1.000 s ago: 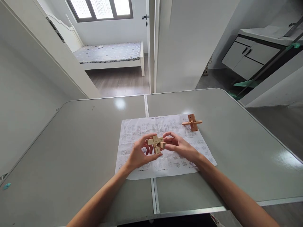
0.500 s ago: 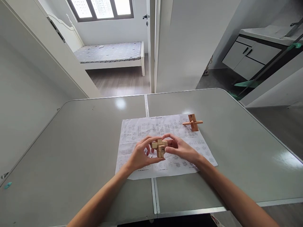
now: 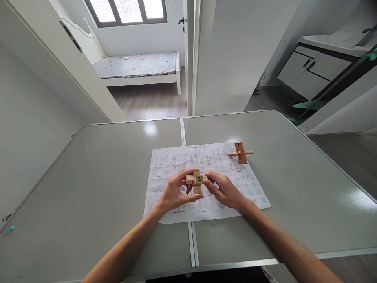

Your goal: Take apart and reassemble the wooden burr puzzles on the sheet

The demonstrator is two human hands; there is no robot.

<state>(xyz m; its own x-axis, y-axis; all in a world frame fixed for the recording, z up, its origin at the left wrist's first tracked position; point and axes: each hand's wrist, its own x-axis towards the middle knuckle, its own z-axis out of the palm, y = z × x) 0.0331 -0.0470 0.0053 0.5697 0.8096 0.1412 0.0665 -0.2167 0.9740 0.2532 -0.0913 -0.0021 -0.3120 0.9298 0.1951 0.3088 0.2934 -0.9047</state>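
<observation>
Left hand (image 3: 173, 191): fingers clamped on wooden puzzle (image 3: 198, 181) above printed sheet (image 3: 167, 159). Right hand (image 3: 225, 190): fingers pinching its right end.

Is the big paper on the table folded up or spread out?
Spread out. The printed sheet lies open on the table, rows of drawings showing, under the held wooden block puzzle.

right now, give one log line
left hand: holding interlocked wooden blocks; right hand: touching right end; printed sheet: beneath; reddish wooden piece: sheet's far-right corner

Smooth pale wooden puzzle (image 3: 197, 189), reddish-brown wooden cross (image 3: 242, 157), creased matt paper sheet (image 3: 165, 161), glossy grey tabletop (image 3: 118, 177)
</observation>
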